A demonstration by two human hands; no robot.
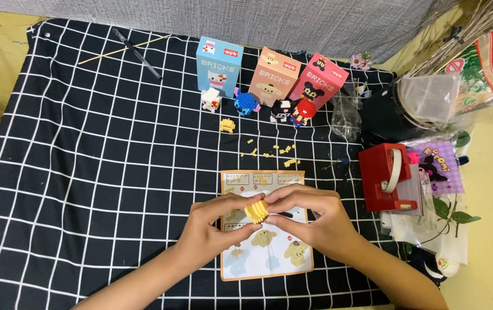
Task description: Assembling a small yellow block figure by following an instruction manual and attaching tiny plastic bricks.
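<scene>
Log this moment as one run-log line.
left hand: grips yellow brick piece | right hand: grips same piece | under: instruction sheet | loose yellow bricks beyond | cloth: checked

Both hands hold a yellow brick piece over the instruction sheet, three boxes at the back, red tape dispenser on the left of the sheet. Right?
Not quite: the head view shows the red tape dispenser to the right of the instruction sheet, not the left. The rest stands: the left hand and right hand both hold the yellow brick piece over the sheet, with three boxes at the back.
</scene>
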